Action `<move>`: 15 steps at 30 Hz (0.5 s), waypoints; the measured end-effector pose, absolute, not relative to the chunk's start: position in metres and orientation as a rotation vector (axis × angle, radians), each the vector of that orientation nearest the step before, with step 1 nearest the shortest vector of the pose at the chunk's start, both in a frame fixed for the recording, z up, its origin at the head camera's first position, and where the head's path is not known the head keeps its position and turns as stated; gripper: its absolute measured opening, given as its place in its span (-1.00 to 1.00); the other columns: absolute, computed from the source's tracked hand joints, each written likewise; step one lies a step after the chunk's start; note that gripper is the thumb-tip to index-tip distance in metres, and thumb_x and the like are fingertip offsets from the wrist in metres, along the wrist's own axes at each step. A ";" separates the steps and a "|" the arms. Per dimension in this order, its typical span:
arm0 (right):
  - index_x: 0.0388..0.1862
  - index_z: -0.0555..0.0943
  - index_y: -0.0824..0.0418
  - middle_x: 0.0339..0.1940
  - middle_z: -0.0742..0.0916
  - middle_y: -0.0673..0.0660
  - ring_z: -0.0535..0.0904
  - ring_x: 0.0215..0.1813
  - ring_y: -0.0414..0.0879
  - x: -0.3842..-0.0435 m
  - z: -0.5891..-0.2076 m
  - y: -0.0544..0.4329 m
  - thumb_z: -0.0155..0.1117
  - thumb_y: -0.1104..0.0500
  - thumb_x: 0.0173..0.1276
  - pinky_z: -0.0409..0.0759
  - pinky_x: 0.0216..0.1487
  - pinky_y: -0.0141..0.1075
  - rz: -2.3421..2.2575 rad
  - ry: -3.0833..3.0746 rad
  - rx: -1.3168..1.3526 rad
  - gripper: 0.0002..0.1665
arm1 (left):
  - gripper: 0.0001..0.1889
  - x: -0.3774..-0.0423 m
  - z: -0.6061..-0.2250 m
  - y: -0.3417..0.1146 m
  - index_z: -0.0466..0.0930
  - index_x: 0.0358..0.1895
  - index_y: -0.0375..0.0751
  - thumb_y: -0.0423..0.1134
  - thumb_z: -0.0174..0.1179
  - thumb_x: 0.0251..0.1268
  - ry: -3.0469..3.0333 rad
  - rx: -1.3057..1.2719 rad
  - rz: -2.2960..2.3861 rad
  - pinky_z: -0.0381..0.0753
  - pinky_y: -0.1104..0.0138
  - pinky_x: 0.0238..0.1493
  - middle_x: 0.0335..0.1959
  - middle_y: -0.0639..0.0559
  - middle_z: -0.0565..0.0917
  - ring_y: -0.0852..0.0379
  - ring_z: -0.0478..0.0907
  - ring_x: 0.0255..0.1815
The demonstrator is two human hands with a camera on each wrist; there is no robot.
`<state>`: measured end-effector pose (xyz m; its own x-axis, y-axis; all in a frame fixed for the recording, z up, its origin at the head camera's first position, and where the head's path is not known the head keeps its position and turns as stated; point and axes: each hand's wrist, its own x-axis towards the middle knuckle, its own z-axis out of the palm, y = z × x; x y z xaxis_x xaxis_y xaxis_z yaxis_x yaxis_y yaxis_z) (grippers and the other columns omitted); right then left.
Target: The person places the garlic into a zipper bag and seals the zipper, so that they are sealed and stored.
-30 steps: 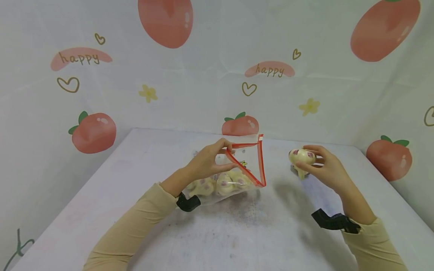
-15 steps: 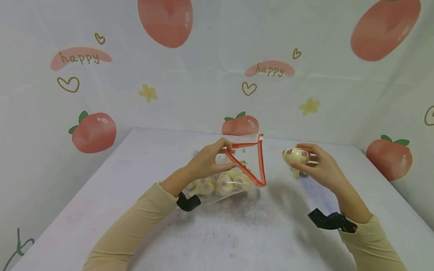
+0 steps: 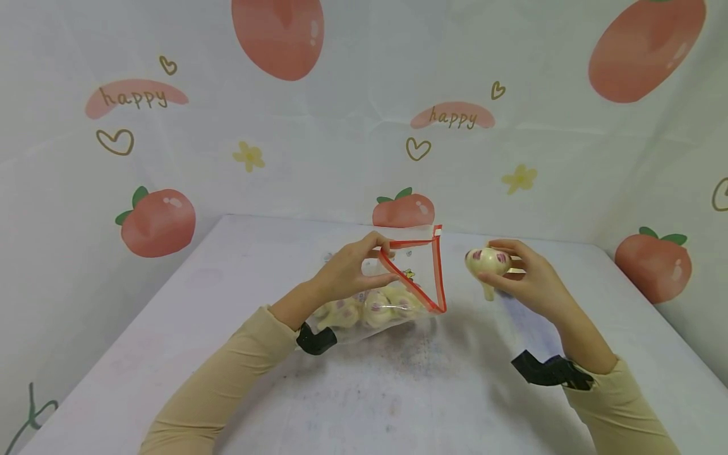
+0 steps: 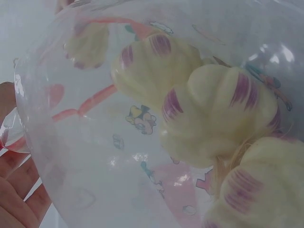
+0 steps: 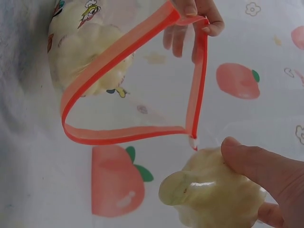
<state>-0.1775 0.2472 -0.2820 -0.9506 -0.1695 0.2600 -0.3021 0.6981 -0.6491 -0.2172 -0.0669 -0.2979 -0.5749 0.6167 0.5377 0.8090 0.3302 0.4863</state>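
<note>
My left hand [image 3: 351, 268] pinches the red-edged rim of a clear zip bag [image 3: 439, 272], whose mouth gapes toward the right. Several garlic bulbs [image 3: 378, 308] with purple streaks lie inside it, pressed against the plastic in the left wrist view, where the nearest bulb [image 4: 218, 109] fills the middle. To the right of the bag, my right hand [image 3: 531, 278] grips one more garlic bulb [image 3: 488, 261] above the table, its stem pointing down. The right wrist view shows the thumb on this held bulb [image 5: 216, 190], close to the slider end of the bag's red rim [image 5: 128, 135].
A pale cloth covers the table [image 3: 364, 404]. Behind it hangs a white backdrop [image 3: 330, 139] printed with peaches, hearts and flowers. A dark strap [image 3: 552, 371] circles the right wrist and another strap [image 3: 315, 340] the left.
My right hand has moved left with the garlic bulb, closer to the bag's mouth. The left hand and the bag have stayed in place.
</note>
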 end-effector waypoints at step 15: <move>0.23 0.35 0.26 0.17 0.52 0.31 0.59 -0.01 0.03 -0.179 -0.284 0.237 0.36 0.16 0.19 0.53 -0.22 -0.64 1.122 -2.711 0.466 -0.35 | -0.59 -0.216 -0.299 -0.067 0.30 -0.14 -0.25 -0.32 0.35 0.05 -2.339 -1.278 -1.113 0.58 0.28 0.13 -0.24 -0.05 0.52 0.00 0.62 -0.02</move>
